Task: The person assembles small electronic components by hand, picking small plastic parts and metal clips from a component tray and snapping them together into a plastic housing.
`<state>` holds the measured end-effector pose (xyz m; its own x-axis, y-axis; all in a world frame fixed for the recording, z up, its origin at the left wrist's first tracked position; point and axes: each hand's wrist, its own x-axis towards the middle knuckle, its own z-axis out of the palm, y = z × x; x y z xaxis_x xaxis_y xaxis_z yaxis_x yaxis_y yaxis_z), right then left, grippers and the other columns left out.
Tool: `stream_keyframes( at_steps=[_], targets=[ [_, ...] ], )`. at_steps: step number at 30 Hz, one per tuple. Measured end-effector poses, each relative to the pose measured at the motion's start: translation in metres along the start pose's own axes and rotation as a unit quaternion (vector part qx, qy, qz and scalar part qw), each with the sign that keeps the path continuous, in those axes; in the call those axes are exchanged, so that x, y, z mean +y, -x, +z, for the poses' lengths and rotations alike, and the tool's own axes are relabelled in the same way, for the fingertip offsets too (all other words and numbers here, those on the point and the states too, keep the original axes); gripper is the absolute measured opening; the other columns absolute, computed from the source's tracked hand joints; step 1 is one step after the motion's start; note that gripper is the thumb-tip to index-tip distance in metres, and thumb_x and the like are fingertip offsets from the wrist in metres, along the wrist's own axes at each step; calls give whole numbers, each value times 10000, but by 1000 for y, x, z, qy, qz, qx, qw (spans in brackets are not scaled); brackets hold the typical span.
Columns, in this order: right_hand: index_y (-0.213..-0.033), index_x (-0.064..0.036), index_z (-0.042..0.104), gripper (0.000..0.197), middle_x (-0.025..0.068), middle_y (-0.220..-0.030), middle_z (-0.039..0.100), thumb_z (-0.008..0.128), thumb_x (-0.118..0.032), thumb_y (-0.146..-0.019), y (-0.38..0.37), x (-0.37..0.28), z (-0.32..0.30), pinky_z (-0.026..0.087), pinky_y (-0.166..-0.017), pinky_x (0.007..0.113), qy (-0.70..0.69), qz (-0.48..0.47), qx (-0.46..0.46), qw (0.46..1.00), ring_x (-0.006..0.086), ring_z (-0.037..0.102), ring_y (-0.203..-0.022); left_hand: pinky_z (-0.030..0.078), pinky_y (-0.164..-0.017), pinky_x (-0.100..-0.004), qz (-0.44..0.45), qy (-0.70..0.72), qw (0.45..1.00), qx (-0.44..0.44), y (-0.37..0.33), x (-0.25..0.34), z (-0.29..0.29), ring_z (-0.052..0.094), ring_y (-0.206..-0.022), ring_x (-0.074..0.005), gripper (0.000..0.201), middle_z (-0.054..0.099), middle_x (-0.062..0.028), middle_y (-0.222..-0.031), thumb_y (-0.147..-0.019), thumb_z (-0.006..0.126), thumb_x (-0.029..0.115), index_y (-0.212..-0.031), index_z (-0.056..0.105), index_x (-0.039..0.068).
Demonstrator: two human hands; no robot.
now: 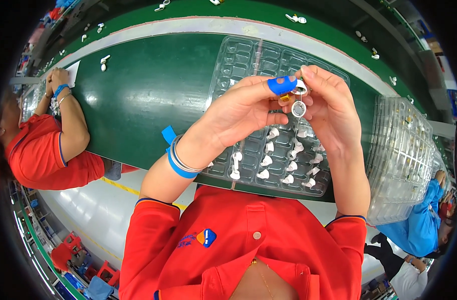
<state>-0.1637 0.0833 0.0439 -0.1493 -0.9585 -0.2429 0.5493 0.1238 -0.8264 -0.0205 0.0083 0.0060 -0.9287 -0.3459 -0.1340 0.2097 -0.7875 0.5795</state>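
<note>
Both hands meet above the middle of the green bench (138,95), pinched together on one tiny part. Left hand (241,110) wears a blue finger cot (282,84) on its forefinger and grips from the left; right hand (328,100) closes its fingertips on the same part from the right. That small white part (299,106) has a round ring-shaped face with a silvery rim, and a bit of amber or gold colour shows just beside the cot. It is too small to tell more of its shape.

Directly below the hands lies a clear plastic tray (238,55) of moulded pockets; its nearer rows hold similar white parts (288,165), its farther rows look unfilled. A stack of clear trays (398,150) stands at the right.

As a judgement: the grip is on fingertips only, so a slip could drop the part into the tray, knocking seated pieces askew, or let it roll off the bench. Squeezing too hard could mark the rim.

A person in a red shirt (38,150) leans on the bench at left; another in blue (418,225) is at right.
</note>
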Motion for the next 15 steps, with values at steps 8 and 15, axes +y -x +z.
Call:
stream_keyframes(
  at_steps=[8,15],
  targets=[
    [-851,13,599,159,20,-723,573,589,-143,-819,0,5,6,341,-473,172,109,-173,36,978,43,464,-580,431,-762,-307,19,59,998,17,1,-4,3,526,-856,-154,286,559,-48,-903,-851,507,276,-1003,578,45],
    [-836,17,548,138,44,-810,519,525,-118,-856,4,-4,6,340,-459,173,110,-101,5,989,51,427,-602,394,-711,-218,227,-327,915,63,0,-3,12,483,-824,-94,222,500,-19,-857,-879,486,189,-964,535,-10]
  ],
)
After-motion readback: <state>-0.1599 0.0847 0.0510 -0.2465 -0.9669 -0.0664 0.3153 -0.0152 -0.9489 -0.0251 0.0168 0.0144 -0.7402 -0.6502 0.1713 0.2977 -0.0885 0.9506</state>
